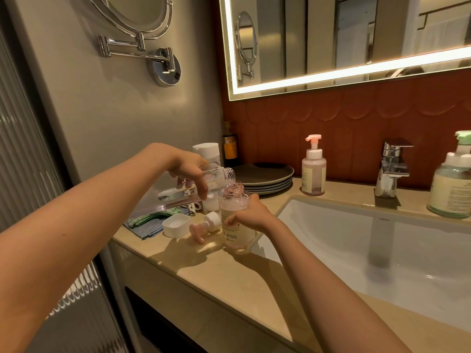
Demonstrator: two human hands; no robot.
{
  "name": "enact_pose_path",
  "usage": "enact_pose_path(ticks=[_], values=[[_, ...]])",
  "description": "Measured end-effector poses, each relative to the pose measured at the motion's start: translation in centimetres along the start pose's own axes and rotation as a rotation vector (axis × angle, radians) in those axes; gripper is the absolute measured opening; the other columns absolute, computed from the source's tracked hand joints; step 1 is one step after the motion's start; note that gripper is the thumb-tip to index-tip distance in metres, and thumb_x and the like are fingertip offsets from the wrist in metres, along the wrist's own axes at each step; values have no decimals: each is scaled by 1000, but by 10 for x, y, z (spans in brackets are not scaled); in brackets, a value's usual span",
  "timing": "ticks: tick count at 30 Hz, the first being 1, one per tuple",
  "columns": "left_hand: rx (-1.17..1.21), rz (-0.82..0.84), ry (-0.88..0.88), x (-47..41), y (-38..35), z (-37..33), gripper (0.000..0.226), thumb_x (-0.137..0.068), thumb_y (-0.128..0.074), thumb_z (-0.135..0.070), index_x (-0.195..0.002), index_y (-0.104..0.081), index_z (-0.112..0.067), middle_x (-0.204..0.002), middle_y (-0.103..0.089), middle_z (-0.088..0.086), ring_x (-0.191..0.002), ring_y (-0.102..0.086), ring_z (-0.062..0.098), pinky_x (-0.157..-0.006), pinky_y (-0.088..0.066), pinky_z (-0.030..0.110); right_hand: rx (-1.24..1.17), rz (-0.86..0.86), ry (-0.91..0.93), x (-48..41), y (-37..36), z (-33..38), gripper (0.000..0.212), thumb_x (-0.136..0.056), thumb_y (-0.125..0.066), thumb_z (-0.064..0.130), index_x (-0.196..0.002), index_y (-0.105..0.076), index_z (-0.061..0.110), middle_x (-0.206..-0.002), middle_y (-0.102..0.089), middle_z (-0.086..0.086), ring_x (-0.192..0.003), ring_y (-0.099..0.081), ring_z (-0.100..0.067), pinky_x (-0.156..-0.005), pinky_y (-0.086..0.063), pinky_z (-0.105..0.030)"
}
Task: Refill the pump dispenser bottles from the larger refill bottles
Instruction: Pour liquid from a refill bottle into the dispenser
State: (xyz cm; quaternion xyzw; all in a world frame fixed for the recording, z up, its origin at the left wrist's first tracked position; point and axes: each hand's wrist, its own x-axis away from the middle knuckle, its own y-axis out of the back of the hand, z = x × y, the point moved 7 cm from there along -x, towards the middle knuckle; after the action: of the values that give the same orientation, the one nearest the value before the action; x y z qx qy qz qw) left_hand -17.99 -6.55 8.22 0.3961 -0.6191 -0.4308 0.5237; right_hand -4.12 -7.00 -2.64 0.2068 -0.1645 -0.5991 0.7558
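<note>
Left hand (187, 169) has its grip clamped on a refill bottle (178, 193) tilted over the open dispenser bottle (233, 205), which the right hand (251, 215) clamps upright, steadying it for pouring.

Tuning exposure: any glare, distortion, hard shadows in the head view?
Head view: mirror light strip clips to white and bows from the wide lens; left hand and right hand throw soft shadows on the counter; clear refill bottle reads faint, small bottle sharp.

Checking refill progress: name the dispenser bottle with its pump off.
The pink bottle in the right hand: open mouth, pump lying beside it. The far pink bottle and green bottle wear theirs.
</note>
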Motion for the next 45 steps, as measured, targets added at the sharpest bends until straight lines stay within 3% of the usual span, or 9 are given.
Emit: enact_pose_path(ticks=[3, 9, 16, 19, 23, 29, 33, 39, 45], values=[[9, 8, -1, 2, -2, -1, 61, -68, -78, -27, -120, -51, -8, -115, -58, 24, -83, -54, 28, -63, -45, 32, 3, -2, -4, -1, 0, -1, 86, -75, -74, 15, -138, -16, 4, -136, -39, -15, -124, -43, -31, -94, -42, -35], [3, -8, -26, 7, -1, -5, 91, -32, -75, -49, -111, -54, -12, -108, -62, 20, -80, -58, 27, -64, -44, 34, 2, -6, 4, -1, 0, -1, 85, -75, -73, 14, -137, -17, 3, -133, -40, -14, -121, -44, -29, -90, -41, -33], [15, 10, -22, 7, -2, -7, 77, -45, -74, -39, -113, -53, -10, -106, -63, 21, -81, -57, 27, -62, -43, 32, 9, -6, 7, -1, 1, -1, 83, -76, -73, 15, -136, -18, 3, -132, -40, -14, -121, -44, -29, -90, -42, -33], [12, 13, -25, 7, -2, -7, 79, -41, -75, -41, -111, -54, -10, -107, -63, 21, -82, -58, 29, -62, -43, 32, 9, -3, 4, -2, 0, -1, 85, -75, -73, 15, -137, -16, 3, -133, -40, -14, -122, -44, -30, -93, -42, -35], [5, 16, -28, 7, -3, -7, 87, -27, -73, -50, -104, -55, -14, -106, -64, 20, -98, -63, 39, -66, -45, 35, 7, -1, 7, -2, 1, -2, 85, -76, -73, 15, -138, -17, 3, -134, -38, -14, -123, -43, -30, -91, -40, -33], [23, 19, -31, 7, -2, -9, 85, -27, -74, -50, -102, -56, -16, -108, -63, 21, -88, -61, 32, -65, -43, 33, 19, -4, 8, -3, -1, -2, 83, -75, -73, 16, -137, -19, 3, -132, -38, -13, -120, -44, -29, -87, -40, -31], [19, 22, -25, 6, -2, -8, 84, -30, -75, -47, -105, -56, -15, -108, -63, 21, -93, -62, 35, -65, -43, 34, 27, -6, 9, -4, -1, -2, 85, -75, -74, 17, -138, -20, 4, -125, -38, -12, -120, -43, -30, -86, -39, -31], [18, 4, -19, 5, -2, -6, 97, -25, -74, -51, -112, -54, -13, -105, -64, 19, -99, -63, 39, -65, -45, 34, 30, -7, 3, -6, -2, -2, 88, -73, -75, 18, -140, -19, 5, -136, -35, -13, -123, -42, -31, -93, -40, -35], [23, 4, -21, 6, -2, -7, 98, -25, -74, -51, -111, -53, -11, -105, -65, 19, -100, -63, 39, -65, -45, 35, 1, -4, -9, -5, 0, -4, 87, -76, -73, 15, -139, -14, 2, -135, -39, -15, -123, -43, -30, -93, -40, -35]])
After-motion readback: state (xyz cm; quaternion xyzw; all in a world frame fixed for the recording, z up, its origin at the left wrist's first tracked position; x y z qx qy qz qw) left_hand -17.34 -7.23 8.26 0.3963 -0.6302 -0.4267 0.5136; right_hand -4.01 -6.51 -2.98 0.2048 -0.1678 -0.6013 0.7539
